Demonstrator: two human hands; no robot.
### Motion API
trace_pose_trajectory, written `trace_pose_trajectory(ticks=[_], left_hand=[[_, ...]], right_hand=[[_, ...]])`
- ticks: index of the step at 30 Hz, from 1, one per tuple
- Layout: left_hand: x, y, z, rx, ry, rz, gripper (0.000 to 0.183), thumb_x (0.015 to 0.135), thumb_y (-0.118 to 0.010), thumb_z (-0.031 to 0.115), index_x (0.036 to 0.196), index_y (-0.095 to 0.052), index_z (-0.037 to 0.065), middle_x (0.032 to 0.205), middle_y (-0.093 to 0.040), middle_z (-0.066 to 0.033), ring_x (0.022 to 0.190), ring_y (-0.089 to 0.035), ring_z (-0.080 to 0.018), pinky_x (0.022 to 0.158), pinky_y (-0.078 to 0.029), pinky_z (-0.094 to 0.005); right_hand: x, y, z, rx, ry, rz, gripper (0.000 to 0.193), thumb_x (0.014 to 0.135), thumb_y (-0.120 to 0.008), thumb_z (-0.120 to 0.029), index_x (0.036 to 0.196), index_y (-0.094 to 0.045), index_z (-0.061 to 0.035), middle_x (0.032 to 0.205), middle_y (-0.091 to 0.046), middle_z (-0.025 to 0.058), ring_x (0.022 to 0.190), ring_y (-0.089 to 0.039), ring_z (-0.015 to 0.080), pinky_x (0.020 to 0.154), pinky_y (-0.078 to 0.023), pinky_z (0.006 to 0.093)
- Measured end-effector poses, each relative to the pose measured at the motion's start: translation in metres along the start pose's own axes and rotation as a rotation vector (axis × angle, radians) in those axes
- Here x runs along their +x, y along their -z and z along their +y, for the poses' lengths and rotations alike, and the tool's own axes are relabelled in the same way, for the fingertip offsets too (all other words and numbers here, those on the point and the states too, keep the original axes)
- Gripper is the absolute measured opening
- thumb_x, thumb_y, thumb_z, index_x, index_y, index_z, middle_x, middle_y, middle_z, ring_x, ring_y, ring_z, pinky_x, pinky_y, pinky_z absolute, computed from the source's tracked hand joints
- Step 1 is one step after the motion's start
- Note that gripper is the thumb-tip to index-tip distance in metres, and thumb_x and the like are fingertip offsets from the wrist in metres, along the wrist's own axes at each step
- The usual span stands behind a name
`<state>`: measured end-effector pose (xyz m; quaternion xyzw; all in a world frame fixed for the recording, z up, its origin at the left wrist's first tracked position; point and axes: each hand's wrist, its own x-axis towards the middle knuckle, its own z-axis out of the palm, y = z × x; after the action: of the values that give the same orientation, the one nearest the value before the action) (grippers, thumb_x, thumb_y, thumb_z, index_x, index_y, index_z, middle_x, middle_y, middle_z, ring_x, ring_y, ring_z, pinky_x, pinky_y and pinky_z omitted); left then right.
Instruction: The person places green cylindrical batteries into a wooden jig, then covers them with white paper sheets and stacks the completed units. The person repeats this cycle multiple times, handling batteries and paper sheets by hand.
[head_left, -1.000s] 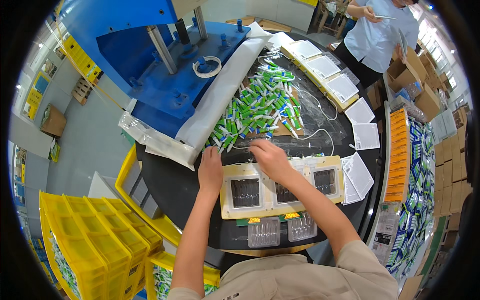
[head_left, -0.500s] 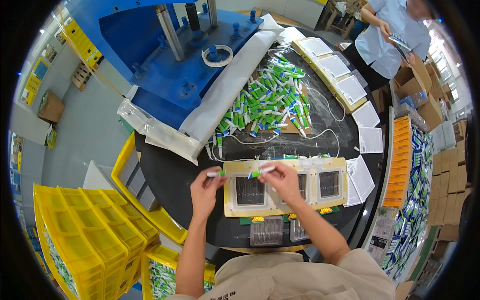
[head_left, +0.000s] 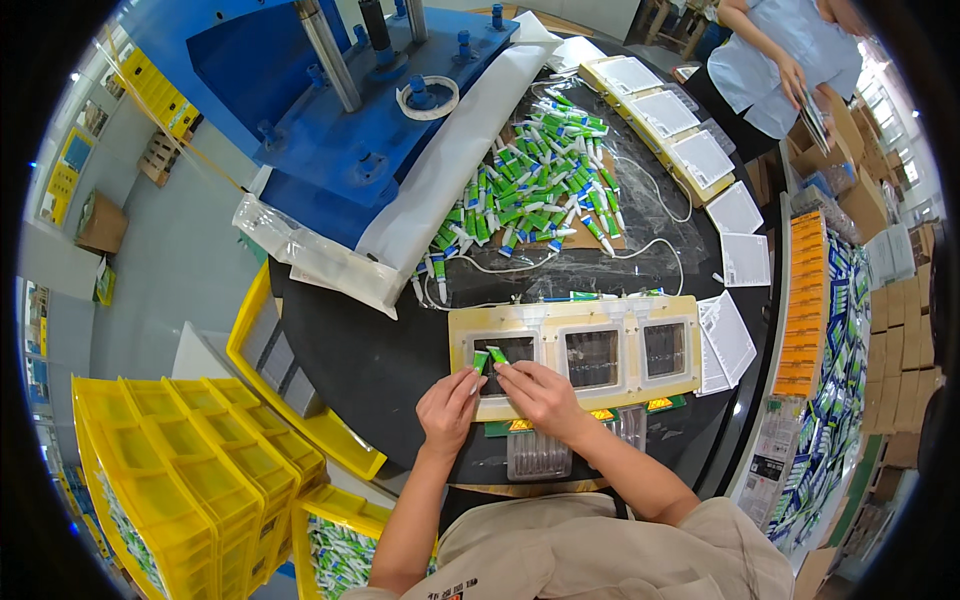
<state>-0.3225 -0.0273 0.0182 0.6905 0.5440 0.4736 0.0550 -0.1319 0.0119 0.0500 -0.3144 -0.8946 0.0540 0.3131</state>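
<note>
My left hand (head_left: pixel 448 410) pinches a small green and white glue tube (head_left: pixel 480 361) over the left window of a pale yellow frame (head_left: pixel 462 335). Close beside it, my right hand (head_left: pixel 541 394) grips a second green tube (head_left: pixel 497 355), its coloured end pointing away from me. The frame has three square windows with clear plastic blister packs in them. Below its near edge stick out green and yellow cards (head_left: pixel 520 426) and a clear ribbed blister (head_left: pixel 538 456). Beyond the frame lies a big heap of similar tubes (head_left: pixel 535 180) on the black round table.
A blue press (head_left: pixel 330 130) with metal columns stands at the far left of the table. White cards (head_left: pixel 725 340) and a second frame (head_left: pixel 690 185) line the right side. Yellow crates (head_left: pixel 170 450) are at lower left. At upper right a person in light blue (head_left: pixel 790 60) holds flat items.
Both hands have come nearer to me and closer together, now over the frame's left window. The tubes have turned to point away from me. The person at upper right has lowered their hands.
</note>
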Motion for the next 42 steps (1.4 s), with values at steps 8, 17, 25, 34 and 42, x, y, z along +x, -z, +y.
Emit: trace_pose_trajectory(ticks=[8,17,25,34,42], left_hand=[[-0.001,-0.002,0.002,0.141,-0.102,-0.15,0.027,0.082,-0.076,0.009,0.108,-0.072,0.004,0.11,-0.072,-0.009,0.097,-0.07,-0.026,0.089,-0.054,-0.0384],[-0.011,0.009,0.004,0.263,-0.087,-0.373,0.048,0.083,-0.075,0.027,0.124,-0.068,0.004,0.136,-0.065,-0.0099,0.127,-0.058,-0.0284,0.113,-0.038,-0.0492],[0.003,0.017,0.002,0.143,-0.052,-0.373,0.044,0.085,-0.074,0.022,0.124,-0.066,0.003,0.132,-0.066,-0.0134,0.125,-0.06,-0.0316,0.111,-0.041,-0.049],[0.128,-0.057,-0.076,0.603,0.328,-0.415,0.021,0.094,-0.069,0.025,0.099,-0.066,0.004,0.095,-0.068,-0.0142,0.082,-0.072,-0.0337,0.072,-0.059,-0.0416],[0.119,-0.026,-0.06,0.38,0.294,-0.425,0.024,0.09,-0.073,0.021,0.101,-0.064,0.001,0.094,-0.07,-0.0182,0.085,-0.073,-0.0334,0.075,-0.058,-0.0417]], right_hand=[[-0.007,-0.014,-0.002,0.001,-0.009,-0.073,0.035,0.076,-0.067,-0.006,0.109,-0.07,0.0039,0.119,-0.069,0.0121,0.105,-0.065,0.0264,0.088,-0.057,0.0361],[-0.008,-0.018,0.004,0.132,-0.018,-0.027,0.033,0.079,-0.066,-0.007,0.109,-0.071,0.0028,0.119,-0.072,0.0119,0.105,-0.068,0.0286,0.088,-0.058,0.0372],[0.012,-0.009,0.017,0.289,-0.236,0.047,0.022,0.083,-0.065,0.003,0.104,-0.072,0.0017,0.112,-0.073,0.0161,0.1,-0.072,0.0321,0.086,-0.059,0.0402],[0.133,-0.068,0.152,-0.197,-0.895,-0.169,0.033,0.084,-0.08,-0.031,0.076,-0.073,0.0001,0.081,-0.072,0.0231,0.079,-0.073,0.0383,0.069,-0.058,0.0459],[0.089,-0.035,0.157,0.394,-1.064,-0.217,0.028,0.074,-0.082,-0.02,0.087,-0.073,0.0027,0.082,-0.073,0.0183,0.069,-0.073,0.0257,0.062,-0.056,0.0375]])
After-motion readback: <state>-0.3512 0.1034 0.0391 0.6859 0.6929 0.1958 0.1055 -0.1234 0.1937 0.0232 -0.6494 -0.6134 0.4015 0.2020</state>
